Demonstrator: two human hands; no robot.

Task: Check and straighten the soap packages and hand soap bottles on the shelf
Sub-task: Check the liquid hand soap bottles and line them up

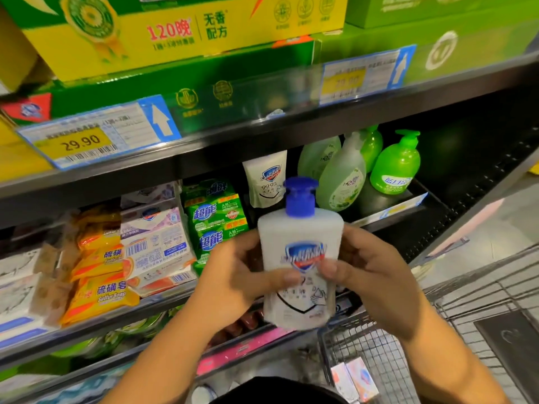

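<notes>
So the person's standing right at the shelf with a wire cart (376, 348) just beside them on the right, a couple of small boxes (354, 380) lying in it. Both hands are up in front of the chest, holding a white hand soap bottle (300, 231) with a blue pump cap, upright and tilted a little. It's off the shelf, up in the air between the palms.

The left hand (242, 275) wraps around the bottle's left edge, thumb (290, 277) lying across the front label. The right hand (376, 275) grips the right edge the same way, its thumb (328, 268) on the label too. The two thumb tips nearly meet under the blue logo. The other fingers curl round the back, can't see them.

Behind the bottle on the middle shelf: green soap packages (215, 220), white soap packs (157, 246) and yellow sulfur soap bars (99, 290) to the left. Further back there's a white refill pouch (267, 179), pale green pump bottles (341, 176) and bright green pump bottles (396, 164). Up top, a 29.90 price tag (84, 141) under big yellow and green boxes (175, 30).
</notes>
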